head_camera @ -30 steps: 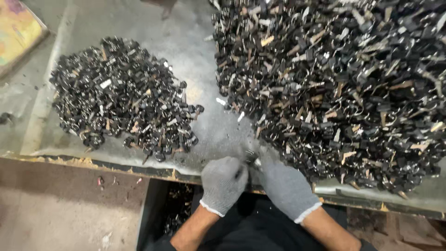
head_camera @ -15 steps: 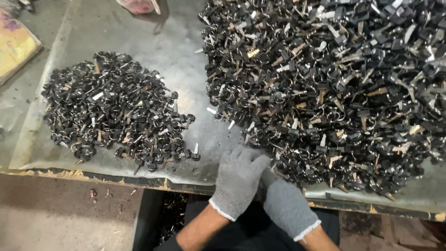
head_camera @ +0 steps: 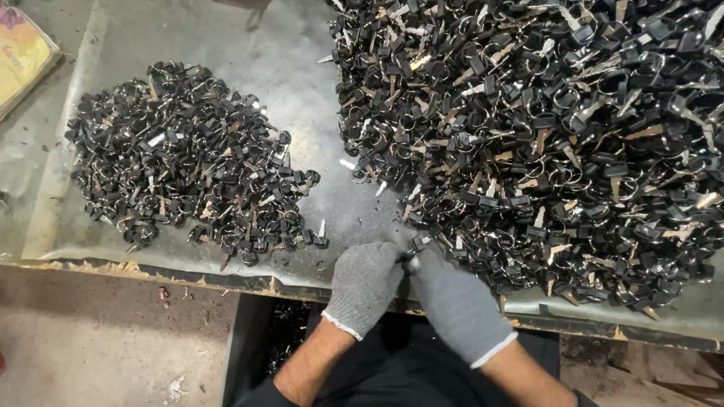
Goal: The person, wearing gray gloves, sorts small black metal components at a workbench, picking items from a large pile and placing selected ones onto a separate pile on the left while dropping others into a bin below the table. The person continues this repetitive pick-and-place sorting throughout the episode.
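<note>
A small black-headed key (head_camera: pixel 412 251) on a wire ring is pinched between the fingertips of both gloved hands at the near edge of the table (head_camera: pixel 226 45). The left hand (head_camera: pixel 367 285) is closed on it from the left, fingers curled tight; the right hand (head_camera: pixel 452 301) is closed on it from the right, thumb and forefinger pressed to the same piece. How much of the key is gripped by each hand cannot be told, since the gloves cover most of it. Grey knit gloves are worn on both hands, and bare forearms are seen below them.

The held key is just beside the near left fringe of the big pile (head_camera: pixel 543 136) — a heap of black-headed keys and rings spread over the right and far part of the table. A smaller pile (head_camera: pixel 188 166) of the same pieces is seen well apart to the left, with bare grey sheet between the two. A few loose keys (head_camera: pixel 381 187) are scattered in that gap. A yellow packet (head_camera: pixel 23 56) is seen at the far left corner.

Compared with half a second ago, the hands are found a little farther onto the table, and the left hand, then laid flat over the right, is now drawn beside it — both sets of fingertips meeting on the key.
</note>
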